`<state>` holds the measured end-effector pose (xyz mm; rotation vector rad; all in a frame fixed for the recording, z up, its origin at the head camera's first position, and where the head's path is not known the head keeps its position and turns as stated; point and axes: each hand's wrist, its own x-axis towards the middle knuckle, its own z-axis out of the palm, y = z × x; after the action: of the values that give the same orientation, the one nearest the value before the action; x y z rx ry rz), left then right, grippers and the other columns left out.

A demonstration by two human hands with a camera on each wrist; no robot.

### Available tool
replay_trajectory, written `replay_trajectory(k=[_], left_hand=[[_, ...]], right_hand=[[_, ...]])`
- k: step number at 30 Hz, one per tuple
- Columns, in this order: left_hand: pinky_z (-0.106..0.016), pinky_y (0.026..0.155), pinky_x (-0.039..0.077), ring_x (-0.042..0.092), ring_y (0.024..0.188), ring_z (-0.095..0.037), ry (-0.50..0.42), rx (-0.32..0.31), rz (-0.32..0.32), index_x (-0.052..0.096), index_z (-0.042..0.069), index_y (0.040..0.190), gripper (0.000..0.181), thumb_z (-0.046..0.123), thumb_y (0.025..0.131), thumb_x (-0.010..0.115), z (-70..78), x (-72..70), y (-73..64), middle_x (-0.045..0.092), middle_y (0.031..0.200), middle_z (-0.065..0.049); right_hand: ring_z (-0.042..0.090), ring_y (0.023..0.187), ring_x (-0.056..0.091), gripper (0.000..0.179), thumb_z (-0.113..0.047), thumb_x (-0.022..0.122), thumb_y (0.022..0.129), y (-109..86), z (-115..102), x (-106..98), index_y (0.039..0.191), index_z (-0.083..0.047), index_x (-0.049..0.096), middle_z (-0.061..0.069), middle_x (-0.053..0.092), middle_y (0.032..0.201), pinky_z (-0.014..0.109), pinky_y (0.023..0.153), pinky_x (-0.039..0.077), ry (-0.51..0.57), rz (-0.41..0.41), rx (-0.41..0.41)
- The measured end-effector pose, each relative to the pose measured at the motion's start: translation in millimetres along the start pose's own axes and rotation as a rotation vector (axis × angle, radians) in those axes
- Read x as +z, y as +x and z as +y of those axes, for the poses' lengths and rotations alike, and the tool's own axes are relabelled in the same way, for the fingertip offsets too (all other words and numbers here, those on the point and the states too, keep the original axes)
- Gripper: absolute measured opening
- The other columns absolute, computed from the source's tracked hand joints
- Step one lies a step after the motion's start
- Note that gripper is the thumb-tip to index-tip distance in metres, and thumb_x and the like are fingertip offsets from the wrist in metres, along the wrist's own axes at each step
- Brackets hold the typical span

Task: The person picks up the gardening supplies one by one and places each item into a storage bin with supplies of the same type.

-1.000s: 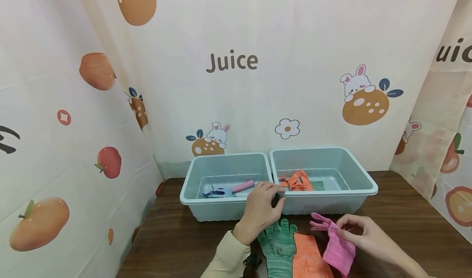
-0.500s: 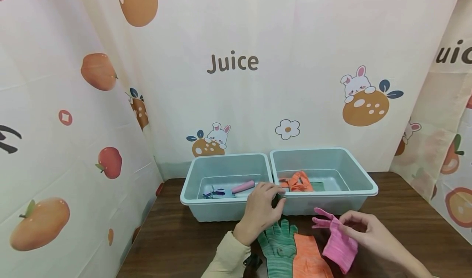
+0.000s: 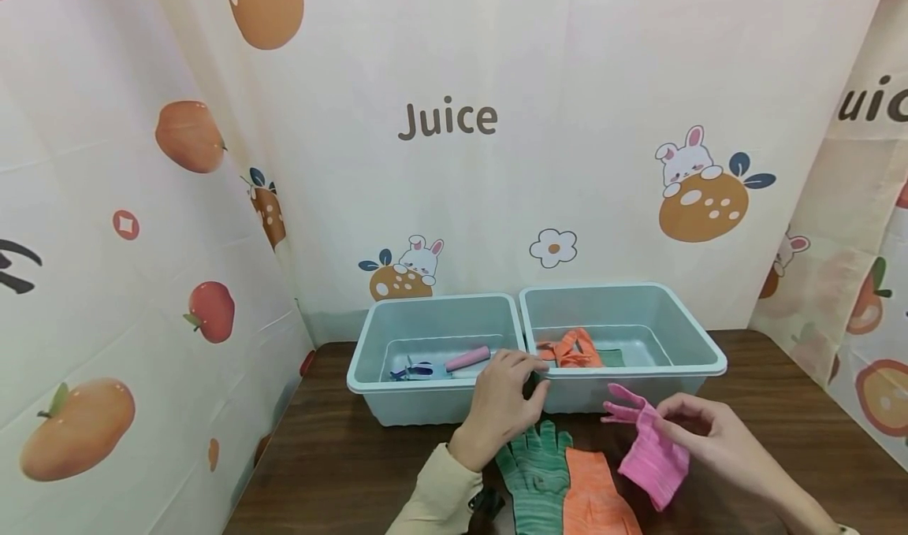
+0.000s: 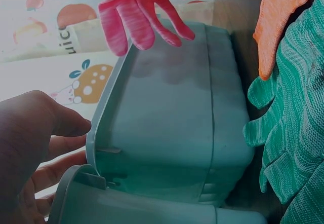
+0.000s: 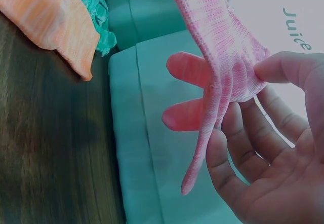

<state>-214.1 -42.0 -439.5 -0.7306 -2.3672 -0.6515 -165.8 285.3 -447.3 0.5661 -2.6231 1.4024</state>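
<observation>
Parts of the green glove [image 3: 537, 484] and the orange glove [image 3: 596, 495] are cut off by the head view's bottom edge. At lower right, the pink glove [image 3: 654, 464] is pinched in the narrow grip of the right hand [image 3: 723, 440]; the left bin [image 3: 426, 397] and right bin [image 3: 624, 397] are touched, loose-fingered, by the left hand [image 3: 499, 401]. "Juice" is printed upper middle on the curtain [image 3: 589, 54]. A pink roll [image 3: 468, 358] and an indistinct purple item [image 3: 417, 371] are held left; orange fabric [image 3: 576, 350], right.
</observation>
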Motion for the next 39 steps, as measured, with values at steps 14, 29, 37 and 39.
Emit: replay_trajectory(k=[14,29,37,39], left_hand=[[-0.032,0.09,0.061,0.068,0.11,-0.016,0.005,-0.002,0.003,0.081,0.021,0.116,0.02,0.028,0.098,0.078,-1.2,0.2,1.3,0.078,0.116,0.004],[-0.031,0.09,0.06,0.068,0.11,-0.016,0.015,0.009,0.011,0.081,0.021,0.115,0.019,0.027,0.097,0.079,0.4,-0.1,0.8,0.078,0.116,0.004],[-0.03,0.09,0.06,0.068,0.109,-0.016,0.016,0.008,0.015,0.081,0.021,0.115,0.019,0.027,0.097,0.079,-0.6,0.7,0.4,0.078,0.115,0.005],[-0.03,0.09,0.06,0.068,0.109,-0.016,0.025,0.014,0.02,0.081,0.022,0.115,0.018,0.027,0.097,0.078,-1.4,1.4,0.3,0.077,0.115,0.005]], right_hand=[[0.009,0.076,0.066,0.009,-0.007,0.071,0.1,5.3,-10,-5,0.105,-0.014,0.074,-0.006,0.074,0.089,0.025,0.064,0.053,-0.006,0.05,-0.024],[0.009,0.075,0.067,0.008,-0.009,0.07,0.102,12.1,-22,-14,0.109,-0.007,0.074,-0.007,0.074,0.087,0.026,0.064,0.055,0.009,0.078,0.029],[0.007,0.078,0.069,0.009,-0.008,0.07,0.102,20.6,-36,-16,0.11,-0.008,0.075,-0.006,0.076,0.091,0.024,0.066,0.057,-0.003,0.058,-0.023],[0.006,0.08,0.07,0.009,-0.008,0.07,0.102,22.6,-39,-17,0.11,-0.008,0.075,-0.006,0.077,0.092,0.023,0.068,0.058,-0.005,0.055,-0.028]])
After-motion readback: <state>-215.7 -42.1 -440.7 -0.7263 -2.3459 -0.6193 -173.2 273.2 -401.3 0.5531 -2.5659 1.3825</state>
